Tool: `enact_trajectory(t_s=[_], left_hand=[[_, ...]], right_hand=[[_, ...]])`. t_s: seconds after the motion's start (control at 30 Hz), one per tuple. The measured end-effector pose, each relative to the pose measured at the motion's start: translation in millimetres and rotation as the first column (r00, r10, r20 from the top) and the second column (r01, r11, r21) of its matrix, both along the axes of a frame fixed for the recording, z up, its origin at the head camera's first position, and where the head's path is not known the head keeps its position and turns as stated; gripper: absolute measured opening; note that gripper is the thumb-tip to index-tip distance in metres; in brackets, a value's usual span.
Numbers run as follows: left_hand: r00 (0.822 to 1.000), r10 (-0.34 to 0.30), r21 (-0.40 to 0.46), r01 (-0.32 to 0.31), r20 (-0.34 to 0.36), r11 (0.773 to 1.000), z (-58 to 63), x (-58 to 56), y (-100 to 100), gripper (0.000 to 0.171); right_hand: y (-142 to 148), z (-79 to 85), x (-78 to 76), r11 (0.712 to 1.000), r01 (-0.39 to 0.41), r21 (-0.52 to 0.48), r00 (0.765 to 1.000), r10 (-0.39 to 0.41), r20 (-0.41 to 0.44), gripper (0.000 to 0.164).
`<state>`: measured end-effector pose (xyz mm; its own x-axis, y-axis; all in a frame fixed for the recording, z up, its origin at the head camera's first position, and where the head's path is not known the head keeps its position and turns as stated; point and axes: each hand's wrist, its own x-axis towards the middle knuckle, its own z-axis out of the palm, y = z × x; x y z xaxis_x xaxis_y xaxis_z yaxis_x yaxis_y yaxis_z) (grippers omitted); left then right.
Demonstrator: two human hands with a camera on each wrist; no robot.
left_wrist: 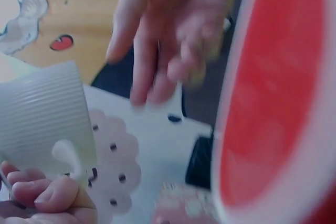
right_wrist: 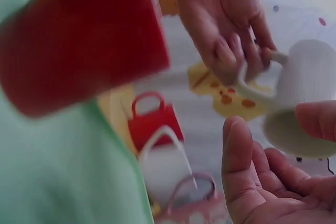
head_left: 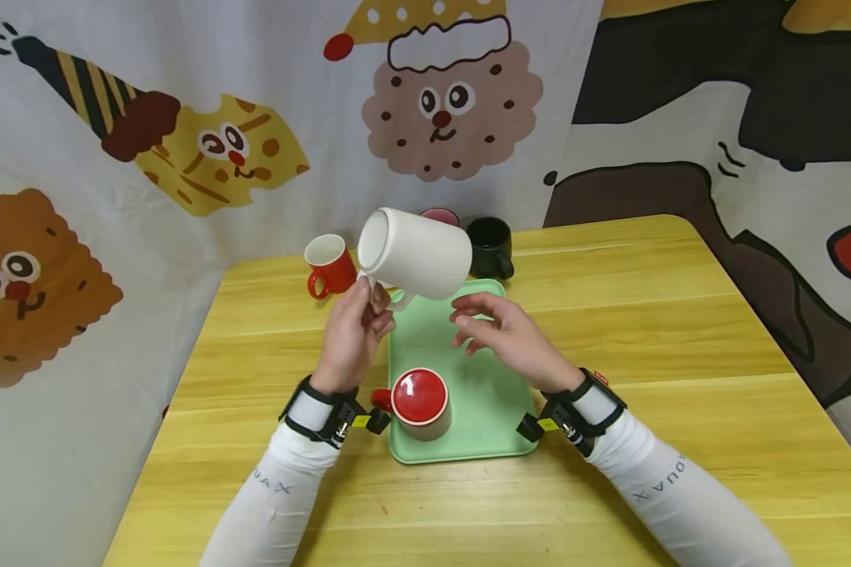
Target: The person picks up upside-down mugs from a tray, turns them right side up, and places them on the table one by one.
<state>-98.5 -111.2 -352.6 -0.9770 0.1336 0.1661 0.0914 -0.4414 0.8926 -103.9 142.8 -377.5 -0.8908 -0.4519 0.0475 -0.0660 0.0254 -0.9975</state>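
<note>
My left hand (head_left: 351,339) grips the handle of a white ribbed mug (head_left: 425,256), holding it tilted on its side above the tray's far end. Just below the mug's right end, my right hand (head_left: 507,339) hovers with loosely bent fingers, holding nothing. Its fingertips look apart from the mug. A red mug (head_left: 420,398) stands on the near left part of a light green tray (head_left: 475,394), its red handle pointing left. A pale ring edges its glossy red top face. In the right wrist view, the side of that red mug (right_wrist: 84,40) is red.
Behind the tray stand a red mug (head_left: 336,272) with a white inside, a black mug (head_left: 489,244) and a partly hidden pink mug (head_left: 441,216). The right wrist view also shows a white handled thing (right_wrist: 168,169) there. A printed curtain (head_left: 255,63) hangs behind the wooden table (head_left: 645,339).
</note>
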Motion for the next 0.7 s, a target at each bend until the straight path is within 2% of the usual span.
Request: enact_trajectory(t_s=[0.13, 0.3, 0.47, 0.6, 0.7], left_hand=[[0.999, -0.035, 0.106, 0.034, 0.006, 0.994, 8.8, 4.6, 12, 0.037], [0.995, -0.1, 0.2, 0.1, -0.006, 0.975, 15.4, 10.2, 25, 0.037], [0.993, -0.116, 0.218, 0.113, -0.001, 0.969, 14.9, 10.9, 32, 0.041], [0.989, -0.141, 0.234, 0.128, 0.037, 0.964, 11.3, 10.4, 34, 0.043], [0.986, -0.155, 0.241, 0.137, 0.056, 0.961, 9.3, 10.3, 36, 0.042]], right_hand=[[-18, 7.3, 1.0, 0.992, -0.058, -0.116, 0.997, 0.064, 0.044, 0.047], [-36, 17.8, 4.3, 0.953, -0.101, -0.287, 0.989, 0.128, 0.078, 0.046], [-47, 21.3, 5.6, 0.928, -0.026, -0.371, 0.988, 0.081, 0.133, 0.041], [-51, 16.2, 3.0, 0.902, 0.042, -0.43, 0.98, 0.046, 0.193, 0.031], [-53, 11.3, 2.6, 0.878, 0.06, -0.475, 0.98, 0.038, 0.194, 0.023]])
